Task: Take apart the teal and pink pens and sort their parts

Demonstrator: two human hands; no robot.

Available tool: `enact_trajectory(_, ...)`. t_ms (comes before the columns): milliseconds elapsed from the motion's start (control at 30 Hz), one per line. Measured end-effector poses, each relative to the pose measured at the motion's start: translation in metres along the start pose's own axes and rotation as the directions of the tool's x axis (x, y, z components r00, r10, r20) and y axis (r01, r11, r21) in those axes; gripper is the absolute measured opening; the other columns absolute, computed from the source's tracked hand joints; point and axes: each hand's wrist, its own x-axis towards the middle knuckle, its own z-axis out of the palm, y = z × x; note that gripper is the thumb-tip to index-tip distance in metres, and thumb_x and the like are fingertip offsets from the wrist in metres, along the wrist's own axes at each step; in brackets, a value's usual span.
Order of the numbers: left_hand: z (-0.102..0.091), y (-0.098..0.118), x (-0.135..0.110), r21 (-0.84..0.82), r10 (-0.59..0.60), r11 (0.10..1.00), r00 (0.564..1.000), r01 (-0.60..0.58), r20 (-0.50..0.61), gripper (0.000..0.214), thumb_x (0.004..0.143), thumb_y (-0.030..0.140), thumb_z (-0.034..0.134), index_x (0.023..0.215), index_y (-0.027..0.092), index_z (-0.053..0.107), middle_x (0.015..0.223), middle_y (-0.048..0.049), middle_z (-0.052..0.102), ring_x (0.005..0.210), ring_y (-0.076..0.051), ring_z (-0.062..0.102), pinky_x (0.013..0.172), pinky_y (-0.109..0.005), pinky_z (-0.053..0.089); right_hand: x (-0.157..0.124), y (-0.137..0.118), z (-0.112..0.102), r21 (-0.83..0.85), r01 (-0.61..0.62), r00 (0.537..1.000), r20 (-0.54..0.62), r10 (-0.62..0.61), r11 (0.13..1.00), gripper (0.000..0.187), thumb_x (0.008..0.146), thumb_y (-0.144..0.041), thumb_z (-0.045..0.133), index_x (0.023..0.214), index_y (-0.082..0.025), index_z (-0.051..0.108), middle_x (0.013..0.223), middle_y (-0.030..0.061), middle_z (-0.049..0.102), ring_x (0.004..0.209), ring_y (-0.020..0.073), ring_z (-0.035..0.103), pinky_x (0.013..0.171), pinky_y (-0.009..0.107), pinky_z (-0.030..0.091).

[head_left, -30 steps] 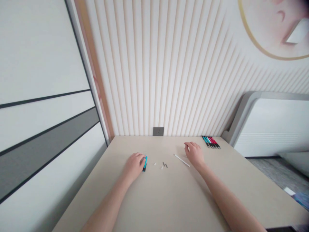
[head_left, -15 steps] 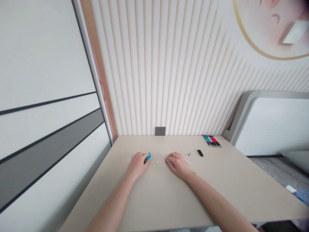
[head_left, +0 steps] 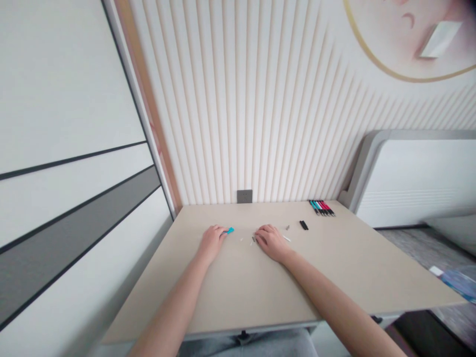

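My left hand [head_left: 211,243] rests at the table's middle, its fingertips gripping the end of a short teal pen barrel [head_left: 230,230]. My right hand [head_left: 271,243] lies a little to the right, fingers curled and holding nothing visible. Tiny pen parts lie between the hands, including a dark piece [head_left: 253,239] at my right fingertips and a white bit [head_left: 241,239]. A thin white tube [head_left: 286,238] pokes out beyond my right hand. Farther right lie a small grey part [head_left: 287,227] and a black pen piece [head_left: 304,225].
Several coloured pens [head_left: 322,208] lie side by side at the back right of the beige table [head_left: 253,297], below a wall socket [head_left: 244,196]. A white radiator cover [head_left: 412,183] stands to the right, and a wardrobe [head_left: 74,124] rises at the left.
My right hand has moved left, to the small parts, and a black piece now shows at right. The teal barrel lies flatter. The view has dropped, bringing the table's front edge into sight.
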Motion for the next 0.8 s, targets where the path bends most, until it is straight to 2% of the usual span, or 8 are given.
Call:
enact_trajectory(167,-0.002,0.006,0.001,0.017,-0.026,1.000,1.000,0.026,-0.001,0.024,0.093,0.017,0.051,0.108,0.022,0.069,0.109,-0.0061,0.069,0.104,-0.021,0.058,0.095,-0.036,0.043,0.001,-0.004,-0.001,-0.055,-0.072,0.997,0.016,0.073,0.996,0.022,0.097,-0.025,0.046,0.101,-0.021,0.068,0.102,0.0057,0.066,0.100,0.0167,0.056,0.092,0.029,0.039)
enact_trajectory(300,-0.003,0.008,-0.002,0.008,-0.015,1.000,1.000,0.015,-0.004,0.026,0.093,0.015,0.049,0.108,0.021,0.069,0.110,-0.0056,0.069,0.105,-0.021,0.058,0.095,-0.035,0.043,0.000,-0.002,-0.003,-0.087,-0.137,0.991,-0.016,0.136,0.987,0.024,0.097,-0.024,0.045,0.101,-0.020,0.068,0.103,0.0068,0.066,0.102,0.0189,0.055,0.093,0.031,0.037)
enact_trajectory(500,-0.006,0.005,-0.009,-0.021,0.014,1.000,0.999,-0.015,-0.029,0.024,0.088,0.011,0.053,0.103,0.020,0.070,0.106,-0.0057,0.069,0.102,-0.020,0.060,0.095,-0.036,0.044,-0.007,0.019,-0.007,-0.135,-0.270,0.962,-0.085,0.261,0.953,0.023,0.092,-0.018,0.048,0.099,-0.020,0.070,0.103,0.0089,0.067,0.101,0.0227,0.055,0.091,0.034,0.037)
enact_trajectory(633,-0.009,0.002,-0.014,-0.038,0.018,0.999,0.999,-0.020,-0.051,0.024,0.085,0.010,0.057,0.103,0.020,0.069,0.106,-0.0062,0.067,0.102,-0.020,0.060,0.095,-0.035,0.044,-0.011,0.032,-0.012,-0.128,-0.300,0.952,-0.104,0.288,0.945,0.024,0.090,-0.016,0.050,0.099,-0.021,0.071,0.105,0.0076,0.067,0.102,0.0211,0.055,0.092,0.031,0.037)
enact_trajectory(800,-0.008,-0.001,-0.016,-0.038,-0.008,0.999,0.998,0.005,-0.060,0.022,0.082,0.012,0.063,0.102,0.018,0.069,0.106,-0.0075,0.065,0.101,-0.022,0.059,0.094,-0.037,0.044,-0.012,0.036,-0.013,-0.115,-0.315,0.946,-0.117,0.302,0.942,0.023,0.090,-0.016,0.050,0.099,-0.021,0.071,0.106,0.0069,0.066,0.102,0.0204,0.055,0.093,0.030,0.036)
